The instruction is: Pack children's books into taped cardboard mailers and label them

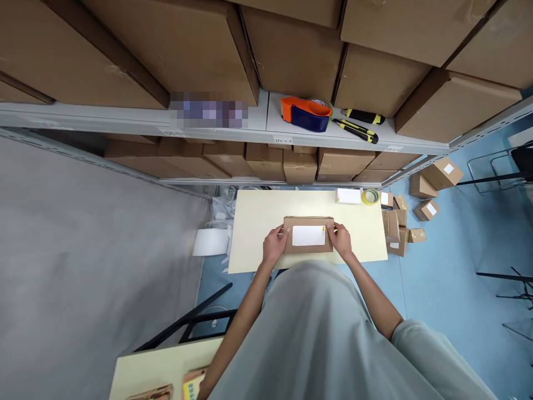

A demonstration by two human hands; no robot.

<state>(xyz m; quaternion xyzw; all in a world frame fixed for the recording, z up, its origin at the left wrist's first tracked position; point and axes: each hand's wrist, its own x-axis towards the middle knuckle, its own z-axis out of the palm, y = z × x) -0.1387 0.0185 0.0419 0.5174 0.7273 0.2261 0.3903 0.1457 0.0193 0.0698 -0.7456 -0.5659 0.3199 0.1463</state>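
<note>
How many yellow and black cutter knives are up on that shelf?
2. One knife lies at the back of the grey shelf, right of the orange tape dispenser; the other knife lies just in front of it. More could hide behind the big boxes.

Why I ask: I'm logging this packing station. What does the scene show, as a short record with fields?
left hand: grips left end of cardboard box
right hand: grips right end of the same box
box: flat on the table, white label on top
table's far edge: tape roll, white card
shelf: orange tape dispenser, two utility knives
floor, right: small boxes
</note>
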